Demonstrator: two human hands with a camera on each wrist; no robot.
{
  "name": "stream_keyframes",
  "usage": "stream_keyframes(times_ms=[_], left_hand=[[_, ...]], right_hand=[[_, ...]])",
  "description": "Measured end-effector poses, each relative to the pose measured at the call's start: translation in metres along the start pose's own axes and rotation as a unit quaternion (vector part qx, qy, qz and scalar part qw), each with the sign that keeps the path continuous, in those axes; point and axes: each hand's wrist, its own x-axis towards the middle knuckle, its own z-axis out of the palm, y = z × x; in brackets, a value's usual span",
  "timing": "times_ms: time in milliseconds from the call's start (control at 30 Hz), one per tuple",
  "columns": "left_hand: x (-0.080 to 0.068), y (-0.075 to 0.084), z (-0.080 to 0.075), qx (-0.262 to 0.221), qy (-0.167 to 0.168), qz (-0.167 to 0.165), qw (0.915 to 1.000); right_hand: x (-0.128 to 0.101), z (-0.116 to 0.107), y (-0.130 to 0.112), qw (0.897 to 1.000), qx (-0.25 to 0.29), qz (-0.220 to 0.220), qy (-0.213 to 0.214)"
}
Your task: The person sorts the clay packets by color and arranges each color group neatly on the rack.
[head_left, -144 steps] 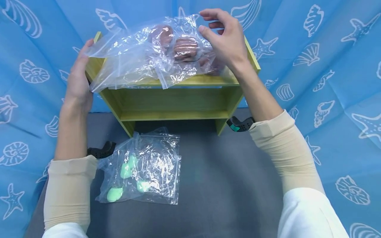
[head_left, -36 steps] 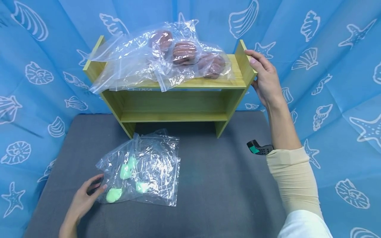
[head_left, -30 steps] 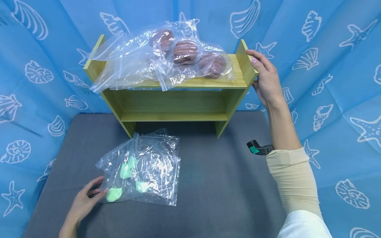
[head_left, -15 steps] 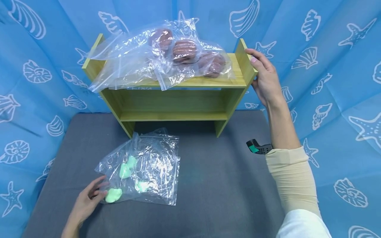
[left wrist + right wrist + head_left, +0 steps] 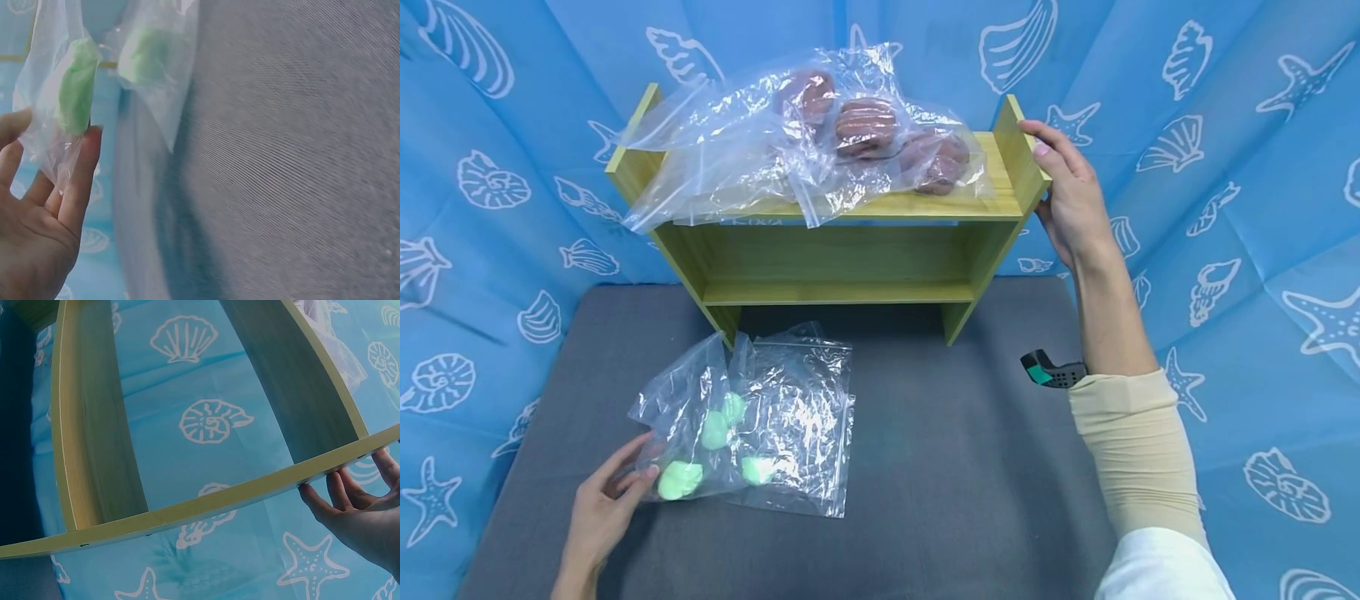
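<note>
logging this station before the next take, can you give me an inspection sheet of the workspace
surface: grey mat, bare at right.
job's things: clear bag of green pieces on the mat, its left corner lifted; bag of brown pieces on top of the wooden shelf.
clutter: nothing seen.
hands: left hand pinches the green bag's corner; right hand rests flat on the shelf's right side panel.
cables: nothing seen.
surroundings: blue seashell-print cloth behind and beside.
</note>
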Motion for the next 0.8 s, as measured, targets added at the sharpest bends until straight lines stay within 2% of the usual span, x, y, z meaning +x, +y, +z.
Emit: stream_keyframes(times_ms=[167, 467, 800], left_hand=[[0.001, 0.016, 0.002, 0.009, 0.014, 0.026, 0.9995], [0.002, 0.048, -0.002, 0.030, 0.021, 0.006, 0.9993], [0.010, 0.077, 0.001, -0.011, 0.019, 0.042, 0.9989]], right_hand=[[0.000, 0.000, -0.001, 1.000, -0.007, 0.001, 0.002], [0.000, 0.002, 0.001, 1.000, -0.001, 0.008, 0.003], [0.000, 0.001, 0.000, 1.000, -0.003, 0.003, 0.005]])
